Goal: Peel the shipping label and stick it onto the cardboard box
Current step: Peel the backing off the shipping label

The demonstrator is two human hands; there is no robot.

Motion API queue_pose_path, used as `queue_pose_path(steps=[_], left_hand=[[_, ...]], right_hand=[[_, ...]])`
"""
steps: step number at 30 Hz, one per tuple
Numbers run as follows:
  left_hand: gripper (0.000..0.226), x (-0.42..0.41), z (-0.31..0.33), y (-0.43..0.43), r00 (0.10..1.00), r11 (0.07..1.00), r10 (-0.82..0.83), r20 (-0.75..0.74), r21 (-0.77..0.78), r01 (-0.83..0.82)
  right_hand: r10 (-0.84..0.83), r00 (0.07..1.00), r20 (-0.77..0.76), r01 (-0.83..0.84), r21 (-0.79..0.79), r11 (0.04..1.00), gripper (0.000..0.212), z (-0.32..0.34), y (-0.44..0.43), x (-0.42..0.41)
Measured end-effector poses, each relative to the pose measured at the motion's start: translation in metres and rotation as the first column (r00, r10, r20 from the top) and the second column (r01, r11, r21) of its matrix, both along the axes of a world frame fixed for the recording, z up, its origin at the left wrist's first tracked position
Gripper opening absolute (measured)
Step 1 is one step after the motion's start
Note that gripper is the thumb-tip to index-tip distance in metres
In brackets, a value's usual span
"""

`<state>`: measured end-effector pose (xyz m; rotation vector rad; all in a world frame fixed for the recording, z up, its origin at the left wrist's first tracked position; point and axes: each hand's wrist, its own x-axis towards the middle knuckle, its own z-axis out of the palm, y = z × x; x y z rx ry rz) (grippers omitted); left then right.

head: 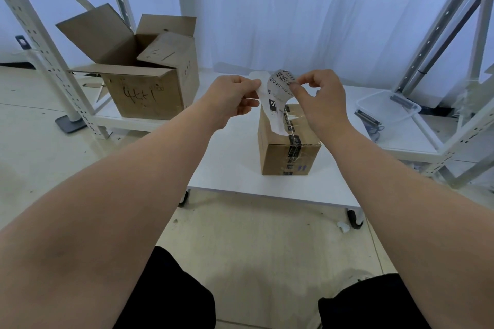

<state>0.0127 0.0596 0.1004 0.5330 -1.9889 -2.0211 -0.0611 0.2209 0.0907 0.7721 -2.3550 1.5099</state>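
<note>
A white shipping label point(278, 93) with barcodes and black print hangs in the air above a small taped cardboard box point(288, 155) on the low white table point(230, 168). My left hand point(231, 99) pinches the label's left edge, where a plain backing sheet seems to be separating. My right hand point(320, 99) pinches the curled printed top edge. The lower end of the label dangles over the top of the box, whose lid is partly hidden behind it.
A large open cardboard box point(144, 75) with handwriting stands on the rack's low shelf at left. A clear plastic tub point(387, 107) sits on the shelf at right. White rack uprights point(42, 43) frame both sides. My knees are at the bottom.
</note>
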Motion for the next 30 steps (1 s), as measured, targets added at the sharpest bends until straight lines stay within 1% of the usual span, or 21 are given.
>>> queue_pose_path(steps=[4,10,12,14,15,18,21,23,26,27,28,30], left_hand=[[0.018,-0.001,-0.001,-0.001,0.999,0.999,0.037,0.006,-0.014,-0.037],[0.015,-0.001,-0.003,-0.004,1.0,0.999,0.03,0.003,-0.044,-0.03],[0.021,-0.001,-0.004,-0.005,0.999,0.998,0.047,0.009,-0.032,-0.046],[0.03,-0.001,-0.005,-0.005,0.999,0.999,0.044,-0.006,0.011,-0.044],[0.029,0.0,-0.004,-0.005,0.999,0.999,0.031,-0.024,0.025,-0.03],[0.017,0.0,-0.001,-0.004,0.997,0.999,-0.016,-0.073,0.038,0.019],[0.017,0.0,0.0,-0.003,0.998,0.995,-0.04,-0.053,0.088,0.044],[0.033,0.0,0.001,-0.002,0.996,0.985,-0.089,-0.014,0.149,0.09],[0.079,0.002,0.003,-0.004,0.974,0.962,-0.222,0.052,0.173,0.21],[0.09,0.001,0.002,-0.004,0.967,0.959,-0.244,0.07,0.164,0.23],[0.097,0.001,0.002,-0.005,0.965,0.961,-0.247,0.085,0.15,0.233],[0.1,0.0,0.001,-0.005,0.974,0.974,-0.206,0.092,0.113,0.195]], right_hand=[[0.012,1.0,-0.013,-0.012,0.008,1.0,0.007,0.0,0.0,0.0],[0.056,0.992,-0.109,-0.058,-0.013,0.998,0.01,0.003,-0.001,0.004],[0.095,0.988,-0.121,-0.098,-0.02,0.995,0.011,0.005,-0.002,0.007],[0.122,0.983,-0.136,-0.124,-0.009,0.992,0.007,0.006,-0.003,0.009],[0.128,0.98,-0.151,-0.129,0.006,0.992,0.005,0.007,-0.003,0.01],[0.138,0.972,-0.191,-0.134,0.033,0.99,0.008,0.008,-0.005,0.011],[0.138,0.97,-0.198,-0.134,0.036,0.99,0.011,0.009,-0.007,0.01],[0.14,0.973,-0.186,-0.139,0.017,0.99,0.012,0.01,-0.006,0.011],[0.14,0.977,-0.161,-0.144,-0.018,0.989,0.013,0.012,-0.005,0.011],[0.139,0.979,-0.151,-0.144,-0.026,0.989,0.013,0.012,-0.005,0.011],[0.14,0.98,-0.138,-0.146,-0.032,0.989,0.013,0.013,-0.004,0.011],[0.149,0.983,-0.111,-0.153,-0.031,0.988,0.014,0.013,-0.002,0.01]])
